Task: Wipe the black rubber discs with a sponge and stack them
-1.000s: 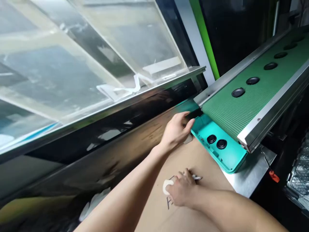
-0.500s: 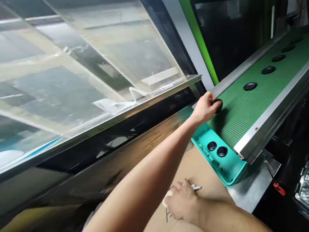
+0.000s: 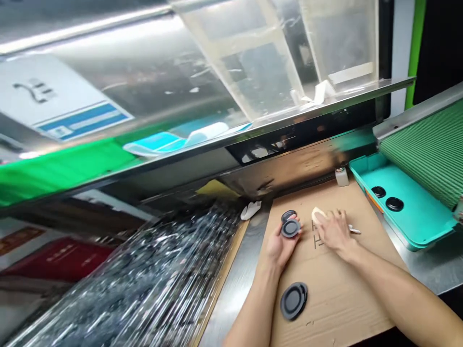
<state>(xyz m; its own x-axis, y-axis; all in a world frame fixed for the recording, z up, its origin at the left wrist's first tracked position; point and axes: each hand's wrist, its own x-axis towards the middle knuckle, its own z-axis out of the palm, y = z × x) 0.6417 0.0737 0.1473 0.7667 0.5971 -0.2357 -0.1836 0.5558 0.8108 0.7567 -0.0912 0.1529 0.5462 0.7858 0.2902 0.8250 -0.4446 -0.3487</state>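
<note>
My left hand (image 3: pixel 283 245), above the cardboard, is closed round a black round cap (image 3: pixel 291 229). A second black round cap (image 3: pixel 288 215) shows just behind it, at the fingertips. To the right, my right hand (image 3: pixel 335 231) is closed on a small cream-coloured pad (image 3: pixel 318 215), low over printed letters on the cardboard sheet (image 3: pixel 336 294). A white pen-like stick (image 3: pixel 354 230) pokes out beside the right hand; whether it is held or lying there I cannot tell. Nearer to me, black round caps (image 3: pixel 293 301) lie overlapping on the cardboard.
At the right, a teal tray (image 3: pixel 415 212) with two black caps sits below the end of a green conveyor belt (image 3: pixel 430 144). A small white bottle (image 3: pixel 341 177) stands at the cardboard's back edge. On the left lies a clear plastic-wrapped heap (image 3: pixel 159 274), with a machine window ledge (image 3: pixel 275 127) behind.
My left hand has come back from the conveyor belt to the cardboard, carrying a black cap. The view has swung left. My right hand still grips the cream pad over the cardboard.
</note>
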